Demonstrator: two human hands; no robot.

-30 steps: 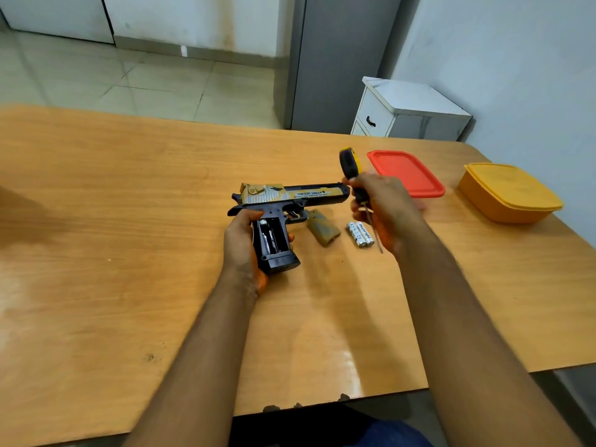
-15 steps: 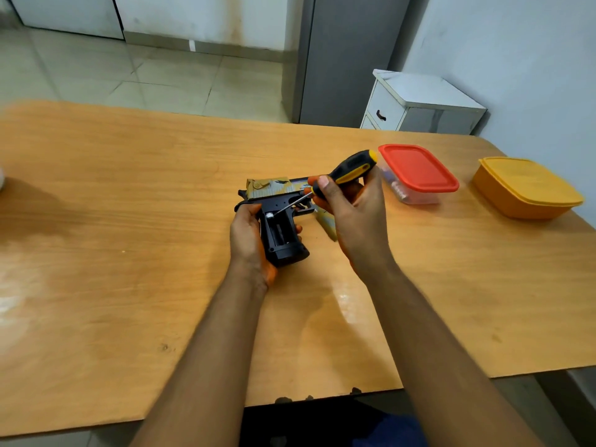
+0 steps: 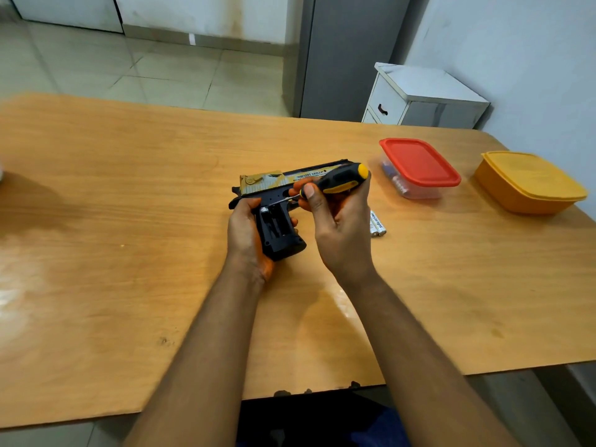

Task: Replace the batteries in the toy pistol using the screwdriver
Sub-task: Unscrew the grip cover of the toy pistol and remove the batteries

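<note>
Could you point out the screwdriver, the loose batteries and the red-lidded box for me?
screwdriver (image 3: 342, 179): head view, on its black and yellow handle.
loose batteries (image 3: 376, 223): head view, on the middle of the pair lying on the table.
red-lidded box (image 3: 419, 162): head view, on the middle of its lid.

Bright even light, glare patches on table (image 3: 96, 253), soft shadows, wide-angle edge bending

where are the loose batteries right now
In the head view the loose batteries lie on the table just right of the right hand, nearer the person than the red-lidded container.
</note>
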